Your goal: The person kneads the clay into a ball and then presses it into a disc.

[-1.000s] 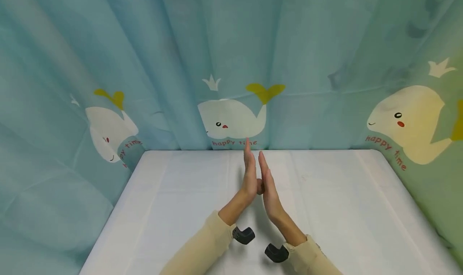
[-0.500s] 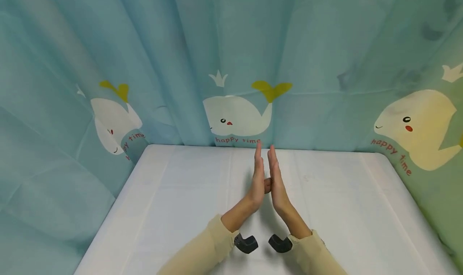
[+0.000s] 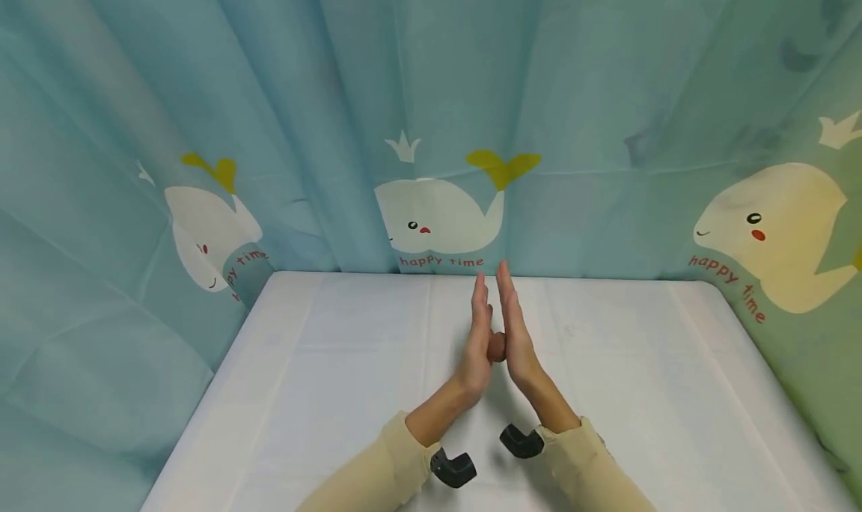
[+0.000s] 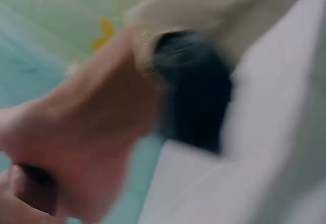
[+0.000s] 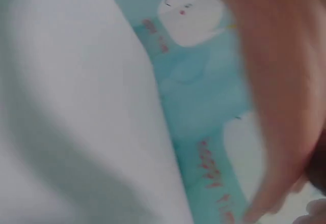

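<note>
Between two facing palms, at five o'clock of head view, we saw small rounded brown lump (image 3: 497, 346). Left hand (image 3: 477, 353) touched it from nine o'clock, right hand (image 3: 521, 347) from three. Fingers of both ran straight toward twelve, tips apart across narrow gap; whether each hand's fingers were spread or pressed together, we couldn't tell. Toward six, black curved pieces (image 3: 453, 468) jutted from pale sleeves (image 3: 370, 467). Under hands lay white table (image 3: 337, 370); at twelve hung blue whale-print curtain (image 3: 592, 85).
</note>
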`<state>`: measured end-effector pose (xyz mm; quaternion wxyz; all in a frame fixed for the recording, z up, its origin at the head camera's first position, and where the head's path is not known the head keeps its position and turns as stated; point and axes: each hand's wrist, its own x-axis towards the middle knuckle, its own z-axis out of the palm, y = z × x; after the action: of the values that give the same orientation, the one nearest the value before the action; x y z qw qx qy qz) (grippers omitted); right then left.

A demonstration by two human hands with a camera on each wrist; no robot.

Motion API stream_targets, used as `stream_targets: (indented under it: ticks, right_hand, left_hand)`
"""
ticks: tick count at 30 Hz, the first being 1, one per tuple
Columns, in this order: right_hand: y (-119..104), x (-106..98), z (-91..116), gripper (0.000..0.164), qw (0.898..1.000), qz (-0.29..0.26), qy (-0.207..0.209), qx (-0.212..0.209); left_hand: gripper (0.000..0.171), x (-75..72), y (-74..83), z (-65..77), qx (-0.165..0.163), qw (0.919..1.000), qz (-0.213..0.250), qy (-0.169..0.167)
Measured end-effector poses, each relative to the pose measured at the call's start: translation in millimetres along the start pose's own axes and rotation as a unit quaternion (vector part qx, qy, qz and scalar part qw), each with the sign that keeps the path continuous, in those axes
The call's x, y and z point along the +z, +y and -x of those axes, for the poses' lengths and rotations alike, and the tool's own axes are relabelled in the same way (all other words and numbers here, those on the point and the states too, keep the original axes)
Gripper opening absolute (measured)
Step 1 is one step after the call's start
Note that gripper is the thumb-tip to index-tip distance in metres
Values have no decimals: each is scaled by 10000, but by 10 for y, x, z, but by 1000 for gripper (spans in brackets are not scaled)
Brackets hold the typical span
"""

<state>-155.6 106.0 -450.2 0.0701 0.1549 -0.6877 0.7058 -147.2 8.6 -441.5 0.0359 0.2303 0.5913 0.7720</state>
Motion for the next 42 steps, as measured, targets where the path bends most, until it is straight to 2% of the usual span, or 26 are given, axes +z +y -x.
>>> stream_targets:
  ticks: [4, 6, 9, 12, 18, 20, 23, 25, 26, 28, 30, 32, 34, 36, 39, 42]
  right_hand:
    - [10, 123, 146, 54, 9994, -165, -288, 44]
    - [-48, 188, 211, 54, 9992, -161, -375, -49]
    - [-174, 239, 221, 55, 9987, 151, -390, -288]
    - [-217, 215, 144, 55, 9988, 316, -193, -322]
    - [74, 16, 26, 56, 9997, -116, 210, -55]
    - [130, 37, 71, 56, 9994, -324, 123, -50]
    - [100, 179, 191, 56, 9981, -463, -258, -306]
    - [34, 257, 244, 55, 9969, -494, -403, -461]
    - [0, 272, 250, 55, 9966, -483, -397, -538]
    - [-69, 260, 223, 55, 9967, -435, -228, -640]
    - [-133, 219, 154, 55, 9967, -362, -79, -725]
    - [-161, 178, 69, 55, 9969, -143, -18, -774]
    - [-150, 146, -2, 56, 9974, 14, -80, -716]
    - [-92, 123, -39, 56, 9985, 36, -104, -544]
    - [-28, 117, -34, 56, 9995, -169, -26, -284]
    - [-31, 182, 29, 56, 9989, -345, -55, -300]
  left_hand:
    - [60, -71, 47, -63, -126, 9983, -1, 567]
    - [59, -110, 9, -89, -252, 9972, -176, 686]
    - [57, -126, -82, -85, -368, 9967, -300, 651]
    - [59, -100, -113, -33, -270, 9982, -249, 472]
    - [65, -4, 138, 23, 86, 9987, -431, -245]
    - [65, -25, 192, -14, 69, 9991, -394, -145]
    - [65, -129, 165, -115, 209, 9984, -419, 326]
    - [64, -184, 101, -167, 169, 9971, -479, 561]
    - [62, -196, 59, -176, 109, 9967, -564, 566]
    - [62, -183, -28, -159, -53, 9969, -675, 404]
    - [60, -149, -98, -97, -376, 9969, -656, 196]
    - [60, -118, -116, -34, -539, 9974, -477, 105]
    - [62, -94, -66, 9, -503, 9985, -191, 132]
    - [64, -80, 41, 25, -321, 9994, -24, 118]
    - [66, -69, 183, 4, -157, 9997, 170, 70]
    - [63, -112, 246, -56, -139, 9989, 288, 354]
